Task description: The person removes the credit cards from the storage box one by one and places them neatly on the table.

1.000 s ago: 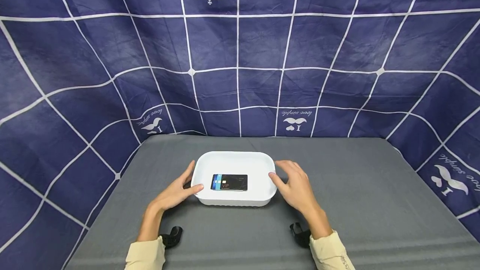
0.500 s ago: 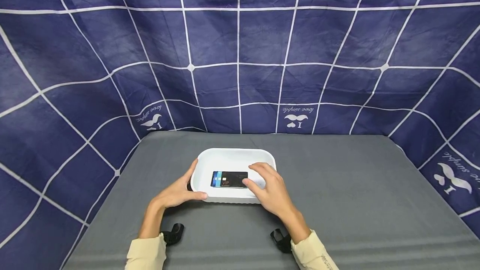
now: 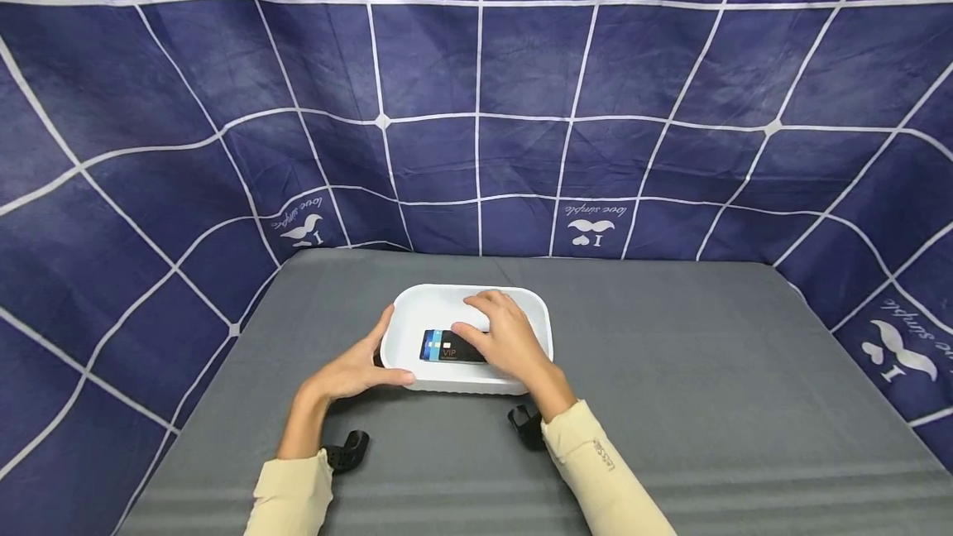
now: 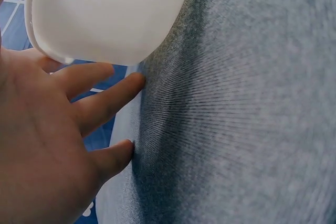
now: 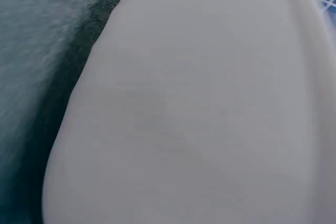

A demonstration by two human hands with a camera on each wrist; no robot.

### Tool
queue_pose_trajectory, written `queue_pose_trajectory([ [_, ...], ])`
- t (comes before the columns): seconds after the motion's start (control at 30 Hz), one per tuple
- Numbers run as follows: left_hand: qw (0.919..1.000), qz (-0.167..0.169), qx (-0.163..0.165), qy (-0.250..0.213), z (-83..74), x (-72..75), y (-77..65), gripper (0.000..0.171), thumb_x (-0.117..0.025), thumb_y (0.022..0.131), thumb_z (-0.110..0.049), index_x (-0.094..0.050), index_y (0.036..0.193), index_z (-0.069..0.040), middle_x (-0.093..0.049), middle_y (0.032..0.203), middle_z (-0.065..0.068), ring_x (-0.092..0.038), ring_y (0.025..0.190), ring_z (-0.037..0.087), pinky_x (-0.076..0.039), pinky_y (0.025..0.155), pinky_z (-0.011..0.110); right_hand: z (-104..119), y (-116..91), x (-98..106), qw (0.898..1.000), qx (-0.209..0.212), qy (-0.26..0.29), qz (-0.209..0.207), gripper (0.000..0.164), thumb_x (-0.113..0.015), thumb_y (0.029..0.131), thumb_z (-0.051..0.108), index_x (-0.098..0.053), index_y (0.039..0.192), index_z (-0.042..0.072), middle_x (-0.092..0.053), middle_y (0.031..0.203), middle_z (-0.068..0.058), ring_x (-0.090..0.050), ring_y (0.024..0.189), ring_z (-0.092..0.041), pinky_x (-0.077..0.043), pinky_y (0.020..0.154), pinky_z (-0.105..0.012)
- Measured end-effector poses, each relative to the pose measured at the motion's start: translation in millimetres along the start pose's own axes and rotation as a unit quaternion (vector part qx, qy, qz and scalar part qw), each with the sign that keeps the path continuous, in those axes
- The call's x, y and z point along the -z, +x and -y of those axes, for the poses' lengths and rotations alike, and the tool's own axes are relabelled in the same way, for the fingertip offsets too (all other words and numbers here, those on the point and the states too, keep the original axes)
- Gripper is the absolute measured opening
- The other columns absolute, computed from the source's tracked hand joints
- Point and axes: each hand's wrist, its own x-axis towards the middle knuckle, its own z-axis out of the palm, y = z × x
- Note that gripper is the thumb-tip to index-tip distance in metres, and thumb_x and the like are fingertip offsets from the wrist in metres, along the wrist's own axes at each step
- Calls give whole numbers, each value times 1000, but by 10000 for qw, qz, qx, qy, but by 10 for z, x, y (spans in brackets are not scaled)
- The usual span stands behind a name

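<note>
Currently I see the white tray (image 3: 417, 308) sitting on the grey bench (image 3: 707, 370), near its middle. My left hand (image 3: 350, 370) rests against the tray's left end, thumb along the near rim; the left wrist view shows its fingers (image 4: 102, 103) straight and spread, tips touching the bench beside the tray wall. My right hand (image 3: 506, 337) lies inside the tray over the stack of cards (image 3: 444, 347), covering their right part. Only the left ends show: a blue edge and a black face marked VIP. The right fingers curve down onto the cards, but I cannot tell whether they pinch one. Right wrist view: blurred white tray wall (image 5: 199, 108), nothing else readable.
</note>
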Motion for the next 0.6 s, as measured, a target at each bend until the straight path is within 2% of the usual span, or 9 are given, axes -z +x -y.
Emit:
queue_pose_trajectory([
  [0.1, 10000, -7, 67, -27, -16, 11, -17, 125, -86, 77, -25, 7, 158, -8, -1, 163, 18, -12, 144, 35, -12, 112, 57, -50, 89, -98, 9993, -131, 122, 327, 47, -73, 89, 34, -68, 123, 2, -62, 118, -14, -57, 112, -32, -43, 96, -47],
  [0.23, 9998, 1, 175, 47, -5, 1, -16, 125, -85, 77, -27, 9, 158, -9, 1, 163, 18, -9, 145, 35, -11, 112, 57, -137, 96, -177, 9962, -356, 262, 745, 50, -75, 88, 35, -67, 126, 3, -60, 122, -15, -56, 114, -30, -43, 98, -46],
  [0.6, 9996, 12, 252, 129, -34, 13, -8, 124, -84, 78, -28, 10, 158, -10, 3, 163, 19, -8, 145, 37, -11, 112, 59, -175, 98, -223, 9862, -776, 134, 1456, 57, -77, 86, 39, -65, 130, 6, -56, 126, -17, -52, 117, -32, -40, 101, -45],
])
